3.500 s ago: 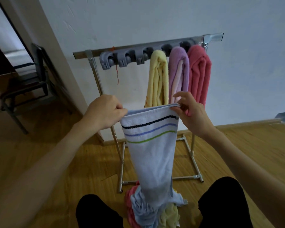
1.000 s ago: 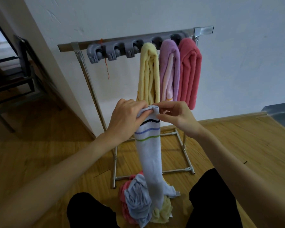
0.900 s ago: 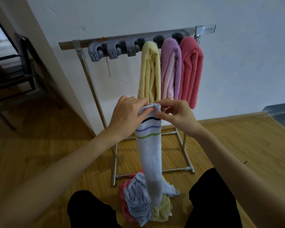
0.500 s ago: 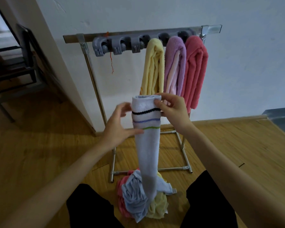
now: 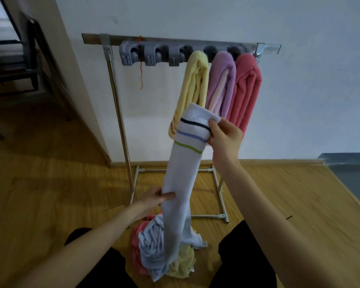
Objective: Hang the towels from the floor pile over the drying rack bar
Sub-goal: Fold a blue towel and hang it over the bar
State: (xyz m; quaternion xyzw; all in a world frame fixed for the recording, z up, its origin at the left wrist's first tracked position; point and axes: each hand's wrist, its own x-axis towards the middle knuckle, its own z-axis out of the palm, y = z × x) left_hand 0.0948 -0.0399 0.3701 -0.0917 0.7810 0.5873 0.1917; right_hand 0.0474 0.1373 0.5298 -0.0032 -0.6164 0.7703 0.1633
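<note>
Two hands grip the striped towel (image 5: 181,179): left hand (image 5: 157,197) pinches mid-length above the floor pile (image 5: 164,254); right hand (image 5: 224,136) pinches the top edge. Lift clear — drape over the rack bar (image 5: 175,41), left of the yellow towel (image 5: 195,80).

The towel (image 5: 181,183) in my fingers is pale bluish white, crossed near its top by three thin stripes: black highest, then violet-blue, then lime green. On the rack bar (image 5: 195,41), dull silver metal, hang a soft yellow towel (image 5: 193,80), a lilac towel (image 5: 222,80) with a pale pink inner fold, and a coral red towel (image 5: 246,90). The clip strip (image 5: 154,57) along the bar is grey, with an orange thread (image 5: 141,77) dangling. The floor pile (image 5: 154,250) mixes light blue, coral pink and pale yellow. The floor (image 5: 50,194) is honey-brown wood; the wall (image 5: 299,100) is white.
</note>
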